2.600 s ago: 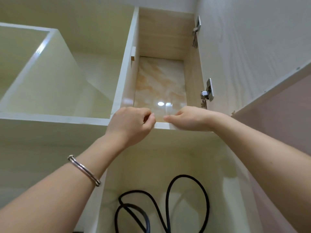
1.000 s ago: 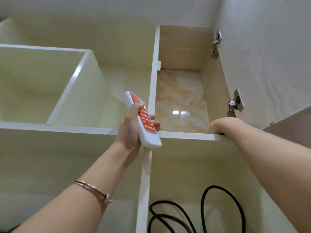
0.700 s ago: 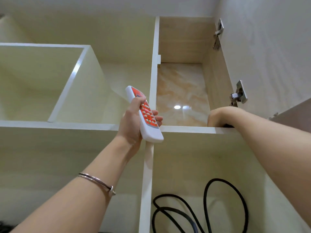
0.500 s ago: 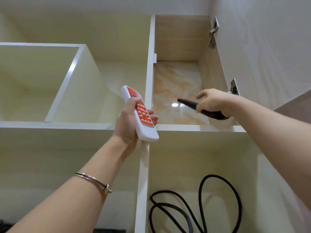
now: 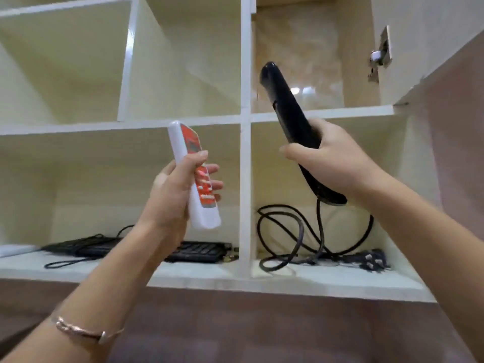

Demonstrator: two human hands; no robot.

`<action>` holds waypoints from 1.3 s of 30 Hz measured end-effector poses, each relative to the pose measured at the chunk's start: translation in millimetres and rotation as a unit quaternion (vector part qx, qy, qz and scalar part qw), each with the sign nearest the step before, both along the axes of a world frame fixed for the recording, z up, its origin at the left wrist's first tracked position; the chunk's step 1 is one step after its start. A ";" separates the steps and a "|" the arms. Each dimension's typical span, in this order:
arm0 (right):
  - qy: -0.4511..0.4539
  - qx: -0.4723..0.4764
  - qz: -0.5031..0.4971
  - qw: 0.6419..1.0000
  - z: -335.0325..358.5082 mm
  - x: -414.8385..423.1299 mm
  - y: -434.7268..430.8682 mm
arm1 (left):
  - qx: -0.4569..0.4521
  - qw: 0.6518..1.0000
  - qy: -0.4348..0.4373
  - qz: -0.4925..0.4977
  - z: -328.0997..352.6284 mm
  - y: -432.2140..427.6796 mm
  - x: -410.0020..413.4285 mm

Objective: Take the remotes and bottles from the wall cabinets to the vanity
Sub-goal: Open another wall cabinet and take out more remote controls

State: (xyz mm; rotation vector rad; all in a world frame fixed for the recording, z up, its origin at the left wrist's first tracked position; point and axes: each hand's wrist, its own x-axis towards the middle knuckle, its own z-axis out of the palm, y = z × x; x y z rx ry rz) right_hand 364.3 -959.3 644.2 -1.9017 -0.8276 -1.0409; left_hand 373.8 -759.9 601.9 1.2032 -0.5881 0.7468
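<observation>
My left hand (image 5: 174, 189) grips a white remote with a red button face (image 5: 190, 153), held upright in front of the lower left cabinet compartment. My right hand (image 5: 330, 158) is closed around a long black remote (image 5: 285, 106), tilted with its top end up and to the left, in front of the shelf edge of the wall cabinet (image 5: 322, 112). Both remotes are clear of the shelves. No bottles are visible.
A black keyboard (image 5: 199, 251) with cables lies in the lower left compartment. Coiled black cable (image 5: 288, 231) and a plug (image 5: 373, 262) sit in the lower right one. The open cabinet door with a metal hinge (image 5: 381, 52) stands at the upper right. A white vertical divider (image 5: 245, 166) separates the compartments.
My right hand has pulled the black remote out of the upper right compartment and lowered it. Both hands have come down and toward me, and the view has tilted down to show the lower shelf.
</observation>
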 end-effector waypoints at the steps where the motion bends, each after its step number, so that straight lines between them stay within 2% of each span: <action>1: 0.023 -0.008 0.033 0.999 -18.3 -3.3 1.9 | -0.003 0.999 0.024 0.024 -21.7 11.6 -13.7; 5: 0.140 -0.061 0.141 0.978 -103.7 -14.7 21.9 | -0.014 0.979 0.146 0.144 -127.3 46.8 -86.9; 9: 0.222 -0.165 0.208 0.938 -208.3 -36.4 55.1 | -0.100 0.919 0.282 0.256 -238.5 63.4 -184.9; 12: 0.311 -0.240 0.261 0.882 -295.0 -67.8 79.2 | -0.196 0.839 0.388 0.328 -312.6 60.0 -270.7; 15: 0.387 -0.291 0.317 0.816 -375.6 -108.5 96.6 | -0.284 0.737 0.469 0.395 -376.6 44.4 -359.3; 18: 0.460 -0.331 0.356 0.743 -440.7 -157.0 109.1 | -0.348 0.643 0.509 0.454 -427.4 15.7 -440.8; 21: 0.497 -0.384 0.380 0.679 -490.6 -207.9 121.7 | -0.396 0.560 0.531 0.498 -467.7 -17.9 -509.3; 25: 0.504 -0.447 0.414 0.613 -528.3 -273.7 136.6 | -0.428 0.477 0.552 0.534 -510.3 -61.5 -586.0; 33: 0.426 -0.596 0.417 0.538 -584.5 -416.0 175.0 | -0.553 0.336 0.537 0.542 -552.6 -129.8 -726.6; 39: 0.347 -0.684 0.447 0.461 -609.8 -568.0 223.6 | -0.620 0.222 0.494 0.568 -570.6 -160.4 -852.9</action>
